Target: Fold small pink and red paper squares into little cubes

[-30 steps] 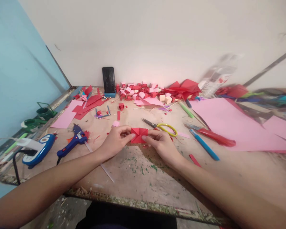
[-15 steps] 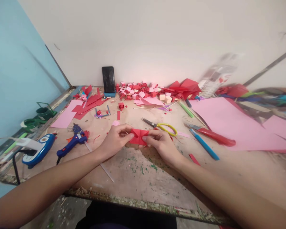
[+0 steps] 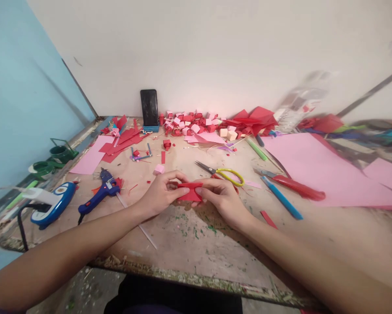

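A small folded red paper (image 3: 191,192) is held between both hands above the table's middle. My left hand (image 3: 166,192) pinches its left end, the thumb on top and fingers behind. On the right end, my right hand (image 3: 218,194) does the same. The scissors (image 3: 220,172) with yellow handles lie just behind my right hand. A small pink paper cube (image 3: 158,169) rests behind my left hand. The parts of the paper under the fingers are hidden.
Behind are a heap of paper cubes (image 3: 196,124) and a phone (image 3: 149,107). A blue glue gun (image 3: 100,192) lies left. To the right are a blue pen (image 3: 282,198), a red-handled cutter (image 3: 298,186) and pink sheets (image 3: 326,170).
The red paper's upper part has folded over toward me, so it looks flatter. Both hands still grip its ends. More of the pink cube shows behind my left hand.
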The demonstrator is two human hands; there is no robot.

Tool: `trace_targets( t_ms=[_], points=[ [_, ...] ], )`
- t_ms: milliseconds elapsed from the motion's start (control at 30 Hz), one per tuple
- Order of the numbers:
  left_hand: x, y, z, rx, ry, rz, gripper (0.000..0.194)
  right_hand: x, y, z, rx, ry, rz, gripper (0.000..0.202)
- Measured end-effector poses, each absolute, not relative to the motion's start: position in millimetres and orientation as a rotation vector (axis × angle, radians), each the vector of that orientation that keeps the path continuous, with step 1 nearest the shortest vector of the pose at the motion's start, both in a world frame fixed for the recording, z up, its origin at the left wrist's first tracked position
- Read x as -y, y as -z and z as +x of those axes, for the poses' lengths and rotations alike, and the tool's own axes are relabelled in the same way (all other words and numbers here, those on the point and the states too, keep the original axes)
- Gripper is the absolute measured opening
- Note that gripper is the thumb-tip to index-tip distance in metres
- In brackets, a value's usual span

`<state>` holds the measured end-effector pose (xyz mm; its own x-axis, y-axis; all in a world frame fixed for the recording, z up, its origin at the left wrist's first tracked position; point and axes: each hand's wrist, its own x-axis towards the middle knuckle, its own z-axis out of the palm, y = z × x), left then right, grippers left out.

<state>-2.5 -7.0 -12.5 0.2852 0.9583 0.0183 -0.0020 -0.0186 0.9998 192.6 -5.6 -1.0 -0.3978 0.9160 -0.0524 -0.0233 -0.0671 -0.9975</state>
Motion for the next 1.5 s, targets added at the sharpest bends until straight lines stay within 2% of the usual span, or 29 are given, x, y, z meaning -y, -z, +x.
trace_targets(
  t_ms=[367,633,833,967,1167,1300,1500],
  points=[
    [9,7,-5,-0.852,-0.909,1.223,0.036,5,3,193,1.464,-1.439,-1.034,0.024],
    [9,6,-5,-0.914,-0.829,1.261,0.031,4,7,193,1.51,-1.347,-1.083,0.024],
    [9,7,-6,-0.985,-0.939,1.335,0.023,4,7,196,1.317,-1.521,-1.015,0.026],
    [11,7,-6,-1.004,-0.966,1.495,0.02,2,6,195,1.419,-1.52,-1.05,0.03],
    [6,11,-4,-0.983,-1.009,1.365,0.03,2,5,193,1.456,-1.567,-1.067,0.026],
    [0,12,-4,-1.004,-1.012,1.258,0.021,3,5,192,1.424,-1.577,-1.067,0.025],
    [1,10,-6,-1.012,-1.076,1.319,0.023,1,5,193,1.498,-1.594,-1.089,0.026]
  ],
)
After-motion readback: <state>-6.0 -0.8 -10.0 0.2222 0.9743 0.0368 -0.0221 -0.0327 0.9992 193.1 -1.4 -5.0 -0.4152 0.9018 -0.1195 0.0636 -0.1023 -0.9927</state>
